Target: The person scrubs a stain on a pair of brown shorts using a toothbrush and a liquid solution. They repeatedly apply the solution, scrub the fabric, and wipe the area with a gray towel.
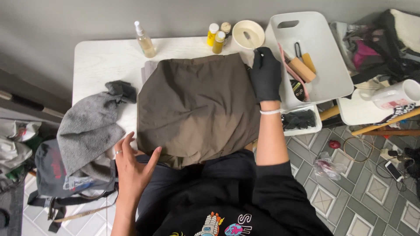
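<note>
An olive-brown garment [197, 105] lies spread on a white table [103, 59] in front of me. My left hand [131, 168] is bare, fingers apart, resting at the garment's near left corner by the table edge. My right hand [265, 75] wears a black glove and pinches a thin brush-like tool at the garment's far right corner, just below a cream bowl [248, 34]. The tool's tip is too small to make out.
A grey towel [87, 126] lies on the table's left side. A spray bottle [144, 40] and small yellow bottles [217, 36] stand at the back. A white tray [313, 57] with brushes sits to the right, a white mug [396, 94] beyond it. A bag [65, 179] hangs at left.
</note>
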